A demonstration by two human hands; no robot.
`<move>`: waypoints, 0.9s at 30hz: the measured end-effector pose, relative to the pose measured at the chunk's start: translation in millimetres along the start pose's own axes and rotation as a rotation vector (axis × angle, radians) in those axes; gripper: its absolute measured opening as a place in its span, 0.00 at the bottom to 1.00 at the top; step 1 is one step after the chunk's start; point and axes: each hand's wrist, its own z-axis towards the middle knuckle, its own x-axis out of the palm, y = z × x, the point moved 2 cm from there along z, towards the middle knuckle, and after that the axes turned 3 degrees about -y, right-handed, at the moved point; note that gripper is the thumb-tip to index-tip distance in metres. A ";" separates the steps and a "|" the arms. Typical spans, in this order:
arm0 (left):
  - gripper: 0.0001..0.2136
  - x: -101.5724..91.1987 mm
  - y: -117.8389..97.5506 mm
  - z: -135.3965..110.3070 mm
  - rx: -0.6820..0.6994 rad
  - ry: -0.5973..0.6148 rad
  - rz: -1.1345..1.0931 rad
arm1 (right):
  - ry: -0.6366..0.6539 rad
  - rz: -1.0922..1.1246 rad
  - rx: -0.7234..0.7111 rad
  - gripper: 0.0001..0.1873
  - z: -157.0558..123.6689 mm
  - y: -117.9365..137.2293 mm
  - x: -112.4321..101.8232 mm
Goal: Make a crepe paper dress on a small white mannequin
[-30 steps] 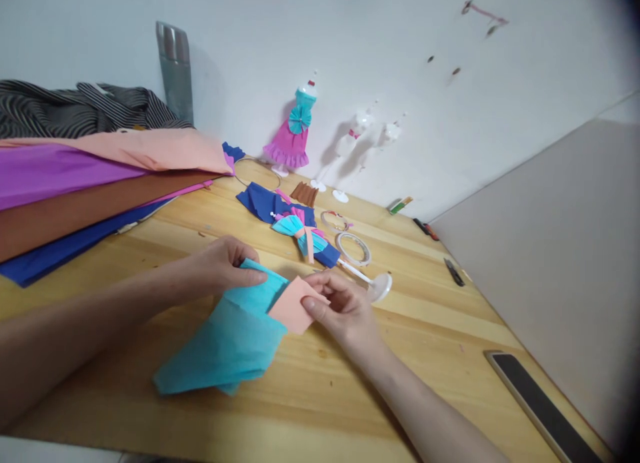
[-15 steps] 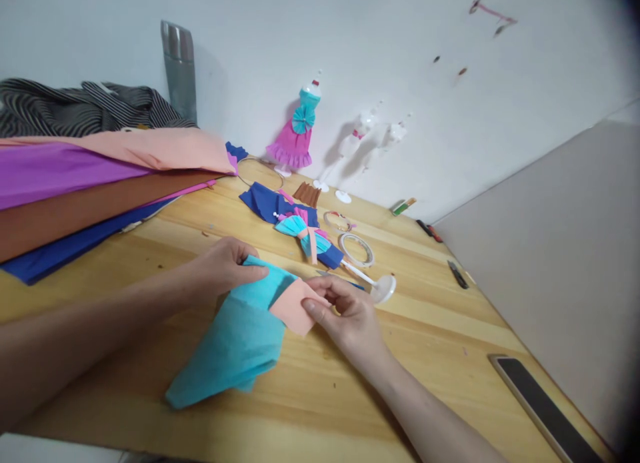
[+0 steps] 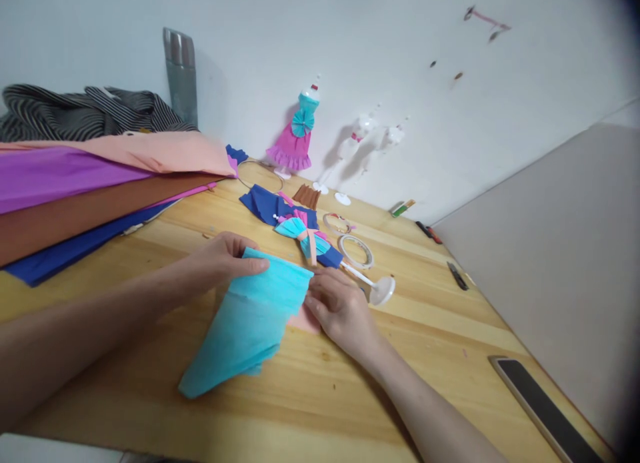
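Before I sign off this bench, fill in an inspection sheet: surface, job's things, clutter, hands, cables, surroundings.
Surface: wood-grain table, small specks on it.
Job's things: turquoise crepe paper; peach piece partly hidden behind it.
Clutter: tape roll, box cutter, phone, turquoise-bowed dress form lying down.
Hands: left hand pinches the crepe paper; right hand at its right edge, grip unclear.
Cables: pale cord-like strip beside blue sheet; cannot confirm a cable.
Surroundings: pale wall, grey bottle, upright dressed mannequin.
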 end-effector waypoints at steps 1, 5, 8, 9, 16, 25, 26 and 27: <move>0.15 1.5 -0.3 -0.8 0.001 0.024 -0.004 | -0.056 0.021 -0.029 0.09 -0.7 1.9 -2.0; 0.16 8.2 -1.1 -4.0 0.016 0.066 0.038 | -0.115 0.265 0.044 0.12 -7.0 6.5 -5.9; 0.17 11.6 -0.5 -4.2 0.038 0.076 0.105 | -0.049 0.431 0.104 0.17 -8.5 5.9 -8.3; 0.18 11.7 0.1 -3.5 0.041 0.078 0.118 | -0.055 0.413 0.118 0.17 -7.2 4.0 -10.7; 0.16 -1.6 5.4 4.5 -0.018 -0.045 -0.022 | 0.080 -0.419 0.148 0.08 6.7 -18.8 -21.6; 0.14 -1.6 8.8 2.5 -0.110 -0.080 -0.272 | 0.253 -0.806 0.091 0.06 3.2 -15.2 -10.0; 0.14 -1.4 8.4 2.1 -0.122 -0.070 -0.291 | 0.251 -0.840 0.065 0.07 2.6 -14.6 -8.2; 0.14 -1.2 8.0 1.8 -0.132 -0.062 -0.308 | 0.245 -0.874 0.043 0.08 2.1 -14.6 -6.2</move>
